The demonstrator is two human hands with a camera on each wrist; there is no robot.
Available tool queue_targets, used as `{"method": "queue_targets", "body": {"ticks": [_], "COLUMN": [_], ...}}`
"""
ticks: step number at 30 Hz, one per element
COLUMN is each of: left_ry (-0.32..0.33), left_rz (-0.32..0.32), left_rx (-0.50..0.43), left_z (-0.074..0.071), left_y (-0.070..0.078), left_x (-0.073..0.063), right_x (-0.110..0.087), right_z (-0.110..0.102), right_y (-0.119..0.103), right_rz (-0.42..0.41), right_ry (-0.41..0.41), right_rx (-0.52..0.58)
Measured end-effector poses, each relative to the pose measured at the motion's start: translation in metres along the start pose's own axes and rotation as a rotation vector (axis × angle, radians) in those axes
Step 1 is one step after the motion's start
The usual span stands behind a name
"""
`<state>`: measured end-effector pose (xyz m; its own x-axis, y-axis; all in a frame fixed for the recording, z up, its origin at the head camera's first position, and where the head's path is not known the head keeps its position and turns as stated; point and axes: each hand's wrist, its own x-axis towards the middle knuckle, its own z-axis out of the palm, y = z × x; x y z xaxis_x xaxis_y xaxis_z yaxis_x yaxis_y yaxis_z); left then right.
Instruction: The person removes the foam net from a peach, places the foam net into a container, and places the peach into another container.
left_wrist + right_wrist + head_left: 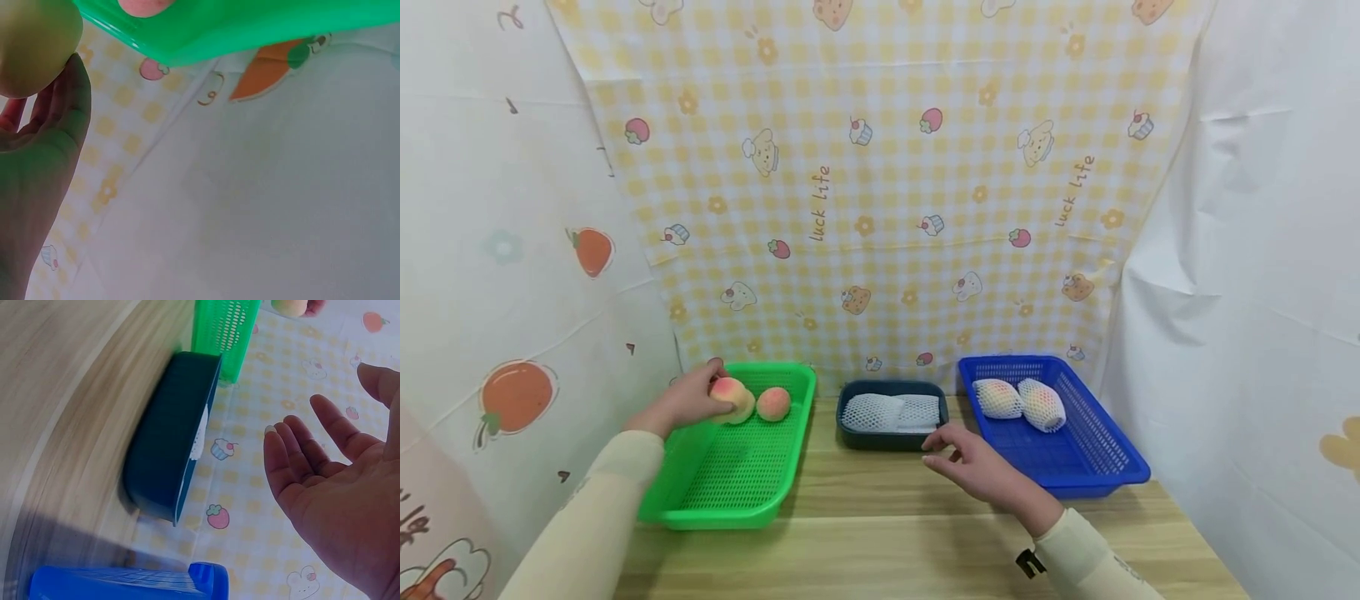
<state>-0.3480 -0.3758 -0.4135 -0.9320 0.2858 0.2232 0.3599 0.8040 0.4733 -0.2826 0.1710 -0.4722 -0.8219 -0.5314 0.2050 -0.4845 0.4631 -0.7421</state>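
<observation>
My left hand (688, 402) grips a yellow-and-pink peach (725, 390) at the back left of the green basket (737, 467). In the left wrist view, this peach (37, 44) sits against the curled fingers. Another pale peach (745, 410) shows partly behind it, and a pinker peach (773, 404) lies just to the right. Held over the front right corner of the dark green tray (887, 440), my right hand (973, 471) is empty with fingers loosely bent. White foam net sleeves (872, 412) lie in that tray.
On the right stands a blue basket (1030, 458) with two peaches in foam nets (1041, 406). All the containers stand on a wooden table (865, 542). A yellow checked cloth (880, 200) hangs behind, with white sheets at both sides. A small black clip (1030, 564) shows beside the right cuff.
</observation>
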Motion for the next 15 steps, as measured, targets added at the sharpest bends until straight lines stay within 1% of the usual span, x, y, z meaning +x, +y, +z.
{"method": "queue_targets", "body": {"ticks": [5, 7, 9, 12, 13, 15], "left_ry": [0.013, 0.007, -0.013, -0.058, -0.080, -0.115], "left_rz": [-0.032, -0.036, -0.036, -0.066, -0.077, -0.118], "left_rx": [0.034, 0.055, 0.086, 0.104, 0.102, 0.100], "left_z": [-0.005, -0.006, -0.005, -0.001, 0.001, 0.006], "left_y": [-0.007, -0.007, -0.007, -0.007, -0.008, -0.010], "left_x": [0.003, 0.004, 0.005, 0.006, 0.006, 0.006], "right_x": [-0.001, -0.002, -0.003, -0.005, -0.005, -0.005], "right_z": [0.000, 0.000, -0.001, 0.000, 0.000, 0.000], "right_y": [-0.001, -0.001, -0.001, 0.000, 0.000, 0.001], "right_rz": [0.006, 0.007, 0.009, 0.004, 0.002, -0.002], "right_ry": [-0.002, -0.003, -0.005, -0.006, -0.007, -0.008], "right_rx": [-0.001, 0.005, 0.008, 0.014, 0.015, 0.012]}}
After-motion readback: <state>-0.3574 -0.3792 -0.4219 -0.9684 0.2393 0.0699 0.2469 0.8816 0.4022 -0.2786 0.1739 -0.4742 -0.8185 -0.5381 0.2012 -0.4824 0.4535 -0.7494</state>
